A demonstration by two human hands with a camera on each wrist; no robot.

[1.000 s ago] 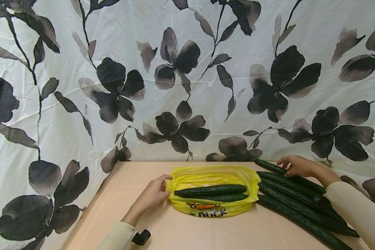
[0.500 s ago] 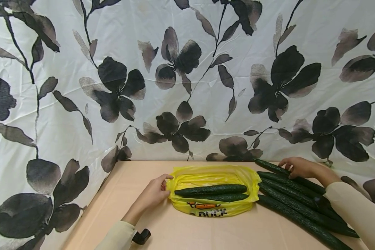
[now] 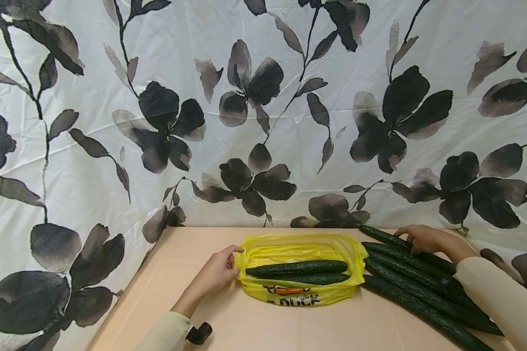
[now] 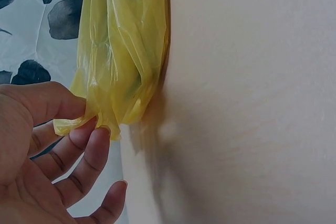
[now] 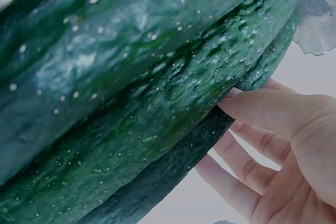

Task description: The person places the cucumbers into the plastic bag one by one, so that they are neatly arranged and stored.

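Note:
My left hand (image 3: 219, 268) pinches the left edge of a yellow plastic bag (image 3: 298, 295) between thumb and fingers; the left wrist view shows the thin gathered plastic (image 4: 126, 40) in its fingertips. Two dark green cucumbers (image 3: 296, 266) lie side by side in the bag's opening. At the right, my right hand (image 3: 426, 240) holds the farthest of several long cucumbers. In the right wrist view its thumb lies along that cucumber (image 5: 163, 187) and the fingers reach round the far side. The other cucumbers (image 3: 421, 307) lie slanted in front of it.
A peach-coloured tabletop (image 3: 263, 329) carries everything. Behind it hangs a white cloth (image 3: 316, 146) with dark flowers, right at the table's back edge. The loose cucumbers' left ends lie close against the bag's right side.
My right hand has slid slightly to the right along the farthest cucumber. The left hand, the bag and the cucumbers in it stay in place.

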